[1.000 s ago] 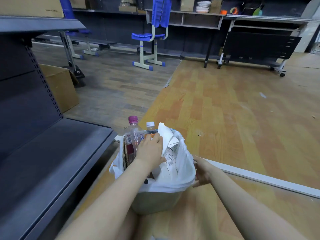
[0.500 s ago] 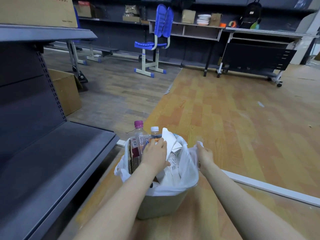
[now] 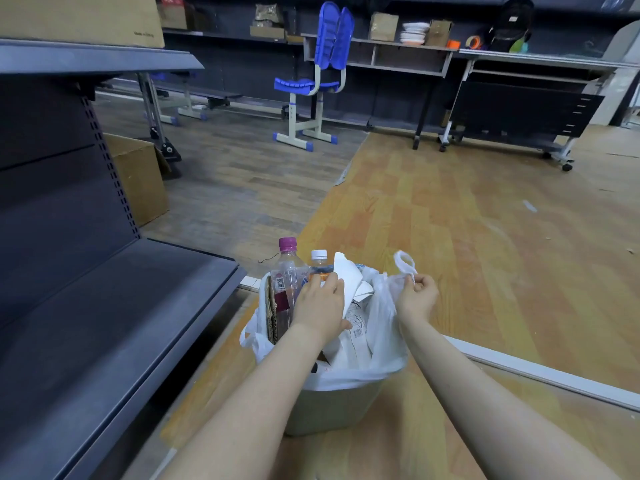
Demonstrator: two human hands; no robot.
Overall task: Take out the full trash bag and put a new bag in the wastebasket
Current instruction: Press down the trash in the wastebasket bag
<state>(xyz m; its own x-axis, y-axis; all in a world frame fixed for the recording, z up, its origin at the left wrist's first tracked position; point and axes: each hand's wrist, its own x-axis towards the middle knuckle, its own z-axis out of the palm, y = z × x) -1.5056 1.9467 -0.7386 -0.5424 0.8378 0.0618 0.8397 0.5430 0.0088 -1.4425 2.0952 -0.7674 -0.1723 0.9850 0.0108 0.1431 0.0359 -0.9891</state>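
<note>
Far left of frame: dark metal shelving (image 3: 114,306) runs down the edge; a cardboard box (image 3: 138,178) sits on the floor behind it.
Lower centre, wastebasket: grey wastebasket (image 3: 329,407) stands on the wood floor just beside the shelving's base, lined with a white trash bag (image 3: 381,327) whose rim is folded over the edge.
Contents: purple-capped bottle (image 3: 287,271) and white-capped bottle (image 3: 318,261) stand upright at the left side, with cardboard (image 3: 272,313) against them and crumpled paper (image 3: 349,282) heaped above the rim. Full.
Left hand: left hand (image 3: 320,306) lies flat, fingers spread, pressing down on the paper and bottles; it grips nothing.
Right of basket, right hand: right hand (image 3: 417,296) pinches the bag's loop handle (image 3: 405,263) between thumb and fingers, drawn up clear of the rim.
Opposite handle: a loose flap of bag hangs at the basket's left side (image 3: 251,336); whether it is the second loop, cannot tell.
Handling, judged: film is thin, soft and slippery, likely to tear against the cardboard corners or stretch under the bottles. Load looks light but bulky and top-heavy. Best hold is both loops, gathered together above the heap, lifting straight up while the basket is kept down.
Stage, judged: early; bag not yet lifted out, and no new bag is visible.
</note>
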